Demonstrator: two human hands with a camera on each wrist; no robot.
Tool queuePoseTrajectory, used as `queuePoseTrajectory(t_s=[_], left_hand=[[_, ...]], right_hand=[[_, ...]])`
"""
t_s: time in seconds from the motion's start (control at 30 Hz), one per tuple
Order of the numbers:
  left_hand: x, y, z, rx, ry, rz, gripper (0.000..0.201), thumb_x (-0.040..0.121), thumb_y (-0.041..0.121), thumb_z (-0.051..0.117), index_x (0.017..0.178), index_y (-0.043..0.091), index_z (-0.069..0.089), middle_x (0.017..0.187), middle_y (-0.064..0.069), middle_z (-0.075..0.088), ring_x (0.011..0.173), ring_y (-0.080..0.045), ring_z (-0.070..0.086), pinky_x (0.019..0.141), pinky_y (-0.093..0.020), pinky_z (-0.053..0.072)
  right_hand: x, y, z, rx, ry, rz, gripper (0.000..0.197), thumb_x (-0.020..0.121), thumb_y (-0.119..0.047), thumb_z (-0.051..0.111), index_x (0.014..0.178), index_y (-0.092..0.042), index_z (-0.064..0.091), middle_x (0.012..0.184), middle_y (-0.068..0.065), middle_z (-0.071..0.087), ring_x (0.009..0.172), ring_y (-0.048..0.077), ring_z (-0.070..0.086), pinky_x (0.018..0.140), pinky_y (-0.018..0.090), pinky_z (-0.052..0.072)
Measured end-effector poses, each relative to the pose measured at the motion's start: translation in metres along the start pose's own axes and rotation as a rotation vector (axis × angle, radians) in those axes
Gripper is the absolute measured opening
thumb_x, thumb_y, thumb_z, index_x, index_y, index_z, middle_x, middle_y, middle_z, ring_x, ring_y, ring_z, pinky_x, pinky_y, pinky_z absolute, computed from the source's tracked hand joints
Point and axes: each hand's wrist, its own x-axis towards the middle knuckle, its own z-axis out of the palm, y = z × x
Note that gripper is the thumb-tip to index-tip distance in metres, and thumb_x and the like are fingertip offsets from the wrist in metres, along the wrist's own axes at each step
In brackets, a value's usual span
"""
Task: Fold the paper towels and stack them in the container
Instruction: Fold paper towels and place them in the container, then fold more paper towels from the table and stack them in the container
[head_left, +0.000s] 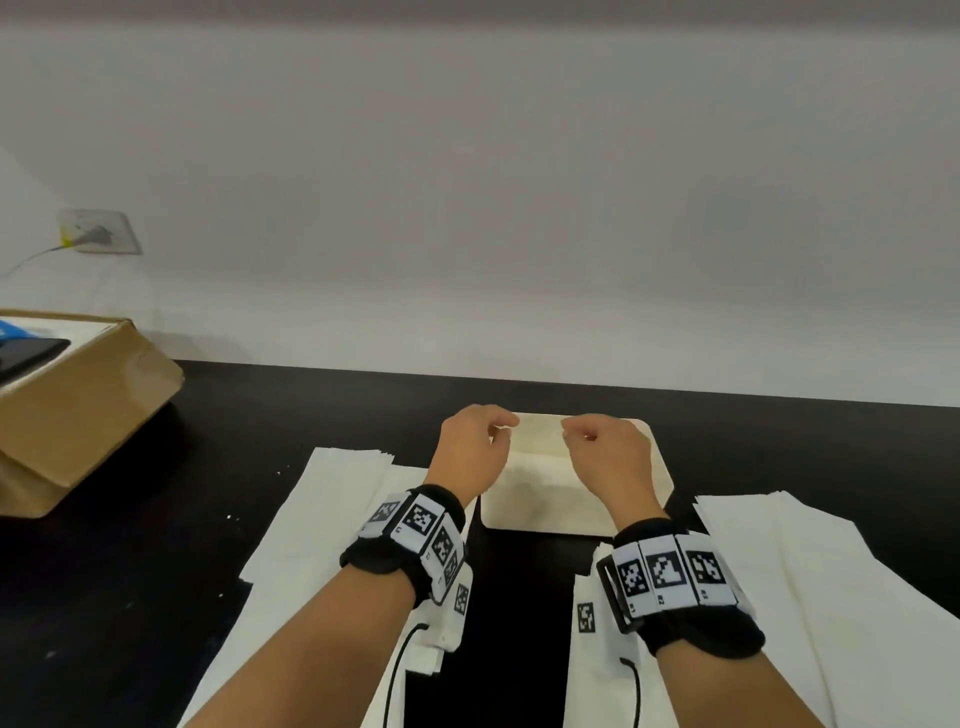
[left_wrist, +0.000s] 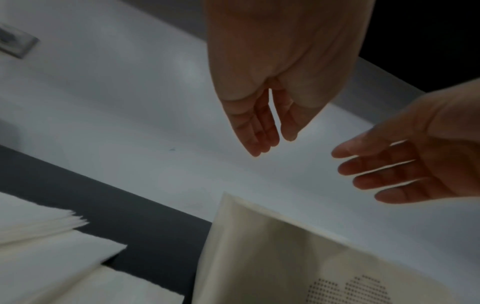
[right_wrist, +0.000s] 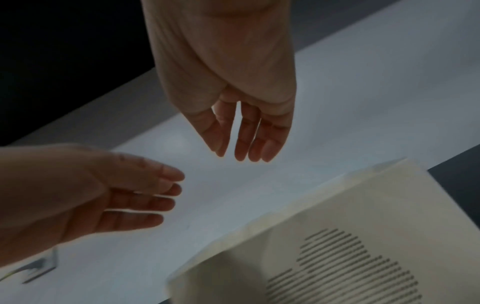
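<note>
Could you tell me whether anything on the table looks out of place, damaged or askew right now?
The cardboard box at the left looks crushed: its near corner is dented and it sits tilted. The left paper towel stack is fanned, with its edges unaligned. Both hands hover empty over the container.

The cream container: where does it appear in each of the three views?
Head: container at centre, beyond both hands.
Left wrist: lower right, perforated wall showing.
Right wrist: lower right, slotted wall showing.
Shared landmark: wall socket, upper left in left wrist, lower left in right wrist.
</note>
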Motion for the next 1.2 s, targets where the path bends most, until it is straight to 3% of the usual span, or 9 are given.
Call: queuePoseTrajectory(t_s=[0.1,0.33,0.5,0.77,0.9,1.07,1.2], left_hand=[[-0.016,0.003,-0.018,-0.050,0.034,0.008,0.026,0.095,0.011,0.048,0.115,0.015,0.064,0.118,-0.001,0.062,0.091,-0.003,0.052,0.083,-0.011,0.037],[-0.063,-0.011,-0.050,-0.075,0.075,-0.025,0.025,0.094,0.011,0.048,0.115,0.014,0.063,0.115,-0.001,0.065,0.091,-0.004,0.054,0.080,-0.012,0.040],[-0.095,-0.029,-0.059,-0.034,0.055,-0.061,0.025,0.096,0.015,0.048,0.116,0.017,0.061,0.117,0.001,0.064,0.088,-0.004,0.053,0.074,-0.009,0.038],[-0.136,-0.081,-0.063,0.045,-0.021,-0.176,0.022,0.095,0.016,0.049,0.113,0.015,0.063,0.117,0.000,0.064,0.094,-0.011,0.058,0.082,-0.015,0.042],[-0.147,-0.108,-0.064,0.088,-0.064,-0.264,0.022,0.094,0.016,0.051,0.112,0.014,0.063,0.117,-0.002,0.065,0.100,-0.014,0.059,0.088,-0.019,0.044],[-0.154,-0.133,-0.067,0.289,-0.152,-0.443,0.044,0.091,0.030,0.056,0.131,0.015,0.046,0.133,-0.009,0.048,0.123,-0.023,0.047,0.102,-0.029,0.041],[-0.162,-0.139,-0.065,0.327,-0.195,-0.587,0.067,0.085,0.040,0.062,0.138,0.012,0.034,0.136,-0.011,0.039,0.128,-0.027,0.039,0.103,-0.032,0.041]], right_hand=[[-0.025,-0.020,0.012,0.045,-0.055,-0.052,0.029,0.096,-0.021,0.047,0.118,-0.017,0.066,0.127,0.000,0.062,0.120,0.017,0.053,0.104,0.025,0.037],[-0.088,-0.035,0.051,0.005,-0.269,-0.134,0.029,0.097,-0.021,0.047,0.119,-0.017,0.066,0.125,-0.001,0.064,0.116,0.015,0.056,0.096,0.020,0.037],[-0.112,-0.029,0.080,-0.001,-0.371,-0.049,0.031,0.096,-0.022,0.048,0.123,-0.017,0.063,0.129,-0.001,0.060,0.121,0.015,0.053,0.102,0.022,0.037],[-0.142,0.001,0.124,-0.018,-0.451,0.192,0.042,0.091,-0.016,0.052,0.133,-0.011,0.050,0.136,0.005,0.051,0.127,0.020,0.047,0.104,0.026,0.038],[-0.154,0.003,0.141,-0.051,-0.407,0.218,0.040,0.088,-0.022,0.057,0.126,-0.010,0.054,0.128,0.005,0.057,0.119,0.020,0.053,0.097,0.025,0.042],[-0.163,-0.011,0.156,-0.011,-0.441,0.296,0.050,0.082,-0.033,0.065,0.123,-0.007,0.051,0.123,0.007,0.056,0.111,0.022,0.057,0.083,0.026,0.047],[-0.165,-0.020,0.165,0.002,-0.484,0.355,0.067,0.073,-0.038,0.075,0.123,-0.008,0.044,0.120,0.006,0.056,0.105,0.021,0.058,0.076,0.025,0.050]])
